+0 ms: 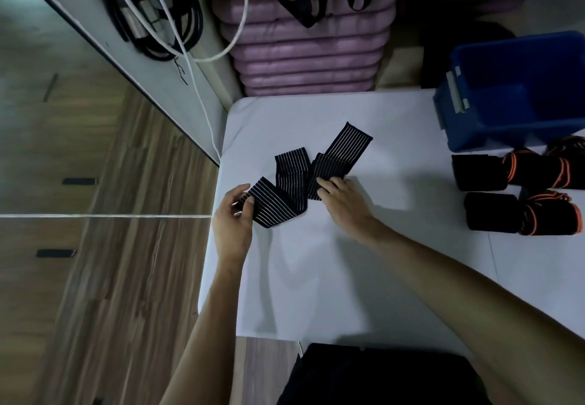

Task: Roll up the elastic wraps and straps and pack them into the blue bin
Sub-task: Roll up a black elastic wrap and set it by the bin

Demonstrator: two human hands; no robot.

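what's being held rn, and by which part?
The striped elastic wrap: left hand pinches its near-left end; right hand has its fingers on a folded section mid-length. Whether they grip cannot be told.

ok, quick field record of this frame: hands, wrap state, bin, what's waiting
left hand: left hand pinches the near end of the striped wrap
right hand: right hand lies on the wrap's middle folds, fingers fairly straight
wrap state: unrolled, lying zigzag on the white table
bin: blue bin at the table's far right; contents cannot be told
waiting: black and orange rolled wraps on the table in front of the bin, outside it
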